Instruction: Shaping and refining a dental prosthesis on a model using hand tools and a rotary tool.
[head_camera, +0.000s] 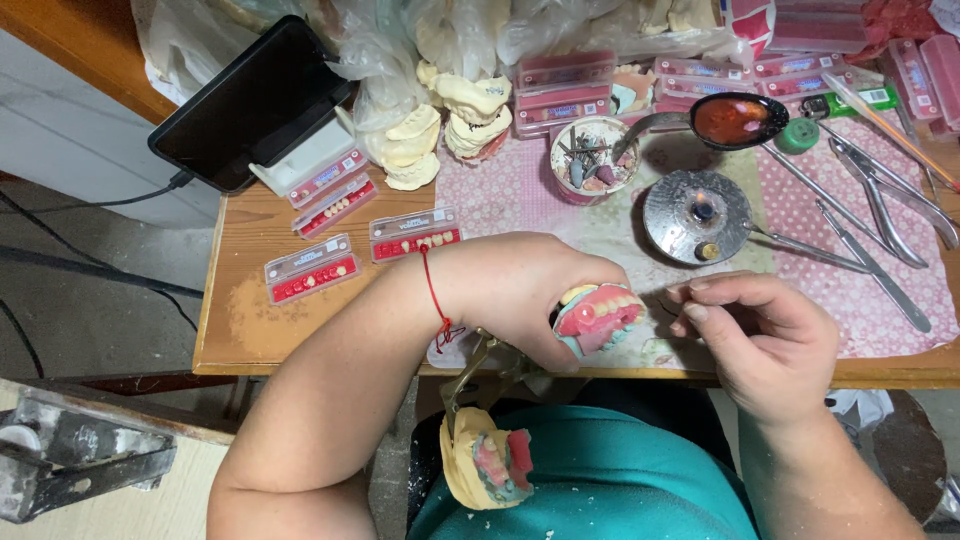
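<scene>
Wax denture model (598, 318) half hidden inside left hand (520, 290) grip; right hand (770, 335) fingertips' contents too small; pliers (900, 200) beyond cut by edge.

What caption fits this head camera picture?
Left hand holds a pink denture model; right hand pinches beside it.

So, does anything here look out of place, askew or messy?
Mostly working clutter. The tablet sits tilted over the table edge, and pale dust smears the wood there. The left hand holds a denture wax-up; the right hand pinches beside it.
</scene>
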